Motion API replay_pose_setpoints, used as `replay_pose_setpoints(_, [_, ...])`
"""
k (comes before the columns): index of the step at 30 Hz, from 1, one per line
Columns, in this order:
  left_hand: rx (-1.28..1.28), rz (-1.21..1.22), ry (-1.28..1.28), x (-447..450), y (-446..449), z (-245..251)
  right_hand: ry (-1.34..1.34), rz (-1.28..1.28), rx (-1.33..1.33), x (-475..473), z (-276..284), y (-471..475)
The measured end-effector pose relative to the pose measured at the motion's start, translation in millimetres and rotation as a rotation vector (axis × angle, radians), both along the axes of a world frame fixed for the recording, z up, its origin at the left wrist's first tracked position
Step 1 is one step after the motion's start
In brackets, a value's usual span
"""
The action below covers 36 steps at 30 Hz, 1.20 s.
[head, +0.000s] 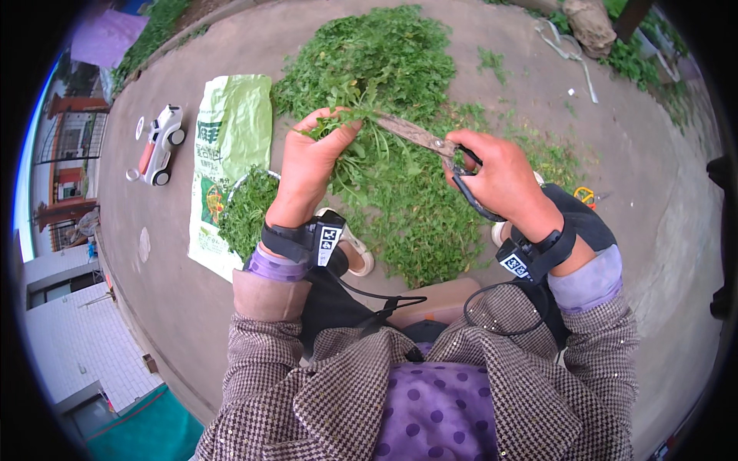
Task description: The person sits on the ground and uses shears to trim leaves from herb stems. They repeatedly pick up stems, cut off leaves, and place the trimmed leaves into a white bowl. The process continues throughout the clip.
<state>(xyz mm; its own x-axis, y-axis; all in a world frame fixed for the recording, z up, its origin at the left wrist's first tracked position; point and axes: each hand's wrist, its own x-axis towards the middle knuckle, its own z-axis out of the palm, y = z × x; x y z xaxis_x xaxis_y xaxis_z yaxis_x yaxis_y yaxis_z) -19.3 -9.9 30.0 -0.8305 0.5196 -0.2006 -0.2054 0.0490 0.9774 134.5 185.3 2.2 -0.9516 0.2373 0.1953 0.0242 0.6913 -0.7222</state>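
Observation:
My left hand [317,155] pinches a small bunch of leafy green plants [366,152], whose stems and leaves hang down past the fingers. In my right hand [499,173] is a pair of scissors [418,133] with dark handles and dirt-stained blades; the tips point left, to the bunch by my left fingers. Whether the blades are parted cannot be told. Beyond and beneath both hands, a large heap of cut greens [380,55] spreads over the ground. A rimmed container full of greens [251,210] stands left of my left wrist.
A green and white printed sack [239,127] lies flat on the concrete at the left, partly under the container. Farther left stands a white toy ride-on car [158,144]. A small orange-yellow object [584,197] lies beside my right knee. A pale strap [568,52] lies at the upper right.

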Motion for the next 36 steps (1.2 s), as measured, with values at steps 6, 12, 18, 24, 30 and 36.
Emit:
replay_pose_setpoints(6, [0.053, 0.016, -0.112, -0.9, 1.8, -0.4, -0.089, -0.012, -0.039, -0.2, 10.1, 2.8])
replay_pose_setpoints(12, [-0.032, -0.058, -0.026, 4.7, 4.4, -1.1, 0.019, -0.060, -0.780, -13.8, 14.9, 5.5])
replay_pose_setpoints(18, [-0.051, -0.222, 0.072, 19.0, 13.6, -7.1, -0.004, -0.006, -0.967, -26.0, 8.8, -9.9])
replay_pose_setpoints(24, [-0.078, -0.175, 0.089, 15.0, 18.6, -9.5, 0.092, -0.054, -0.931, -25.7, 7.3, -0.6])
replay_pose_setpoints(30, [-0.026, -0.007, -0.093, -16.6, -17.2, -12.1, 0.167, -0.149, -0.735, -10.0, 12.7, 36.2])
replay_pose_setpoints(36, [-0.694, 0.223, 0.259, -90.9, -173.8, -26.7, 0.076, -0.344, -0.671, 11.3, 22.3, 52.1])
